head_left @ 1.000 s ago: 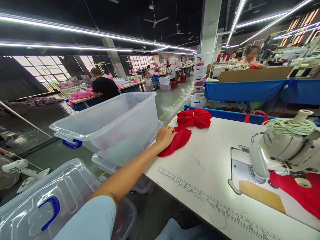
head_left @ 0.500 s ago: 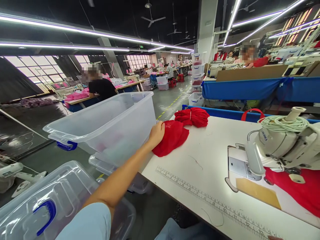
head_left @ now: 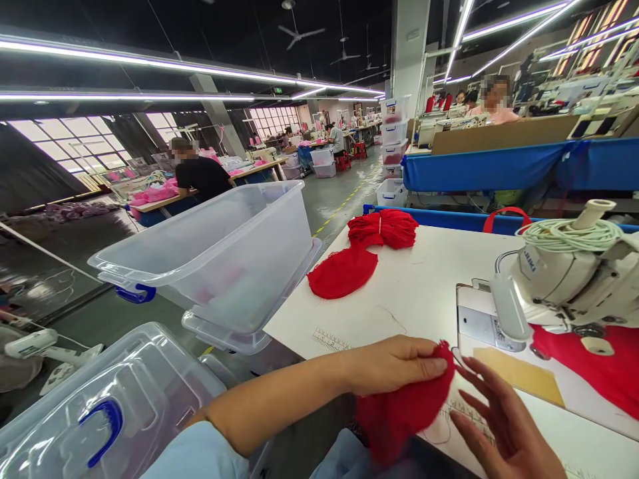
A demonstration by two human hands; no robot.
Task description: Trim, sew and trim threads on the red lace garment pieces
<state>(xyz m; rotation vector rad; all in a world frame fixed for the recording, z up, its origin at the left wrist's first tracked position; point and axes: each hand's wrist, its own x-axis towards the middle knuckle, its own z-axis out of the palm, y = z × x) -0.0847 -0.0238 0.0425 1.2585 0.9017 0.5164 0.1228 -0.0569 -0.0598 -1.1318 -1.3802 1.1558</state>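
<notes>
My left hand (head_left: 407, 364) pinches a red fabric piece (head_left: 407, 416) by its upper edge, and the cloth hangs down over the table's front edge. Close on its right is my right hand (head_left: 504, 422), fingers apart, with nothing visible in it. Another red fabric piece (head_left: 344, 271) lies flat near the table's left edge. Behind it sits a tied bundle of red fabric (head_left: 399, 229). At the right, a sewing machine (head_left: 564, 286) has more red cloth (head_left: 609, 366) under and beside it.
The white table (head_left: 369, 306) carries a printed ruler along its front edge. A clear plastic bin (head_left: 249, 259) stands left of it, with a lidded bin (head_left: 140, 399) nearer me. People work at other tables, including one in a black top (head_left: 202, 174).
My left hand has come back from the table's far left corner with a red fabric piece. My right hand has risen into view beside it.
</notes>
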